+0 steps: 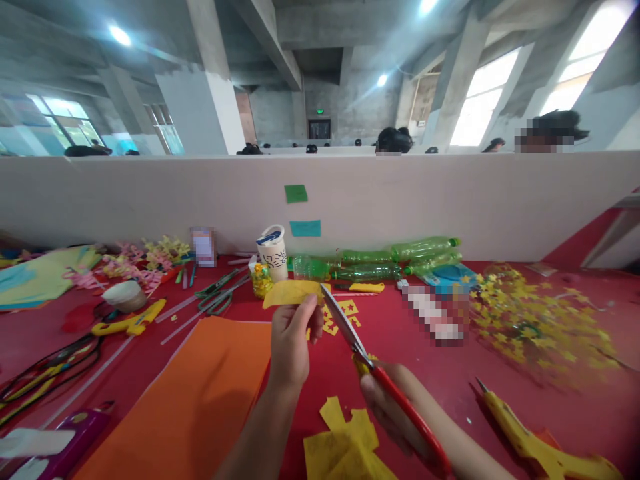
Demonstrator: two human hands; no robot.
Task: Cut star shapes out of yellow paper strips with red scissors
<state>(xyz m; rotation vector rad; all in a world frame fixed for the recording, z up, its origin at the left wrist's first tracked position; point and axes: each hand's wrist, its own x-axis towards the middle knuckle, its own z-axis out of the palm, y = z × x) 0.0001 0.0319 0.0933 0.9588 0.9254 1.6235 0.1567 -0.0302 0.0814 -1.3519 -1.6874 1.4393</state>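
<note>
Near the far right corner of the orange sheet (190, 393), the left hand (291, 343) pinches a yellow strip (290, 293) between thumb and fingers, probably to steady it. Right of the sheet, the right hand (393, 397) grips red-handled scissors (407, 417) angled toward the strip; whether they touch is hard to tell. Yellow scraps (345, 450) lie right of the sheet, seemingly for easy reach.

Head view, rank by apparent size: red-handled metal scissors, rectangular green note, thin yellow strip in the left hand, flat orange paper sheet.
1. Flat orange paper sheet
2. Red-handled metal scissors
3. Thin yellow strip
4. Rectangular green note
</note>
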